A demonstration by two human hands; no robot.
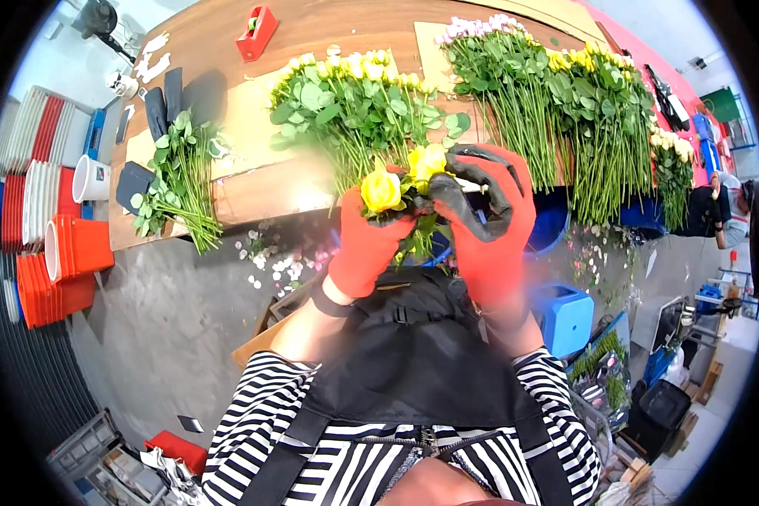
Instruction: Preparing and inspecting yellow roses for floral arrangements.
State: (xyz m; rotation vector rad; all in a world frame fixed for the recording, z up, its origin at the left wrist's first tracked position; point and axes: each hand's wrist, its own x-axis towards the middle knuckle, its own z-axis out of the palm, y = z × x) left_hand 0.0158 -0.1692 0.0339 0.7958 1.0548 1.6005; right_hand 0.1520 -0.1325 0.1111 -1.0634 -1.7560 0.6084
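Two yellow roses, a left bloom (381, 191) and a right bloom (427, 163), stand side by side in front of my apron. My left hand (374, 243), in a red glove with black palm coating, is closed around their stems just under the blooms. My right hand (490, 209), gloved alike, has its thumb and forefinger at the right bloom's edge, with the other fingers curled. Green leaves hang below the hands. Beyond them on the wooden table (259, 199) lies a pile of pale yellow roses (360, 95), stems towards me.
Pink roses (481, 31) and more yellow roses (598, 63) lie to the right. Cut greenery (186, 171) and a red tape dispenser (257, 33) are on the left. Blue bins (547, 221) stand under the table edge, a blue stool (566, 319) beside me. Another person (721, 209) is at far right.
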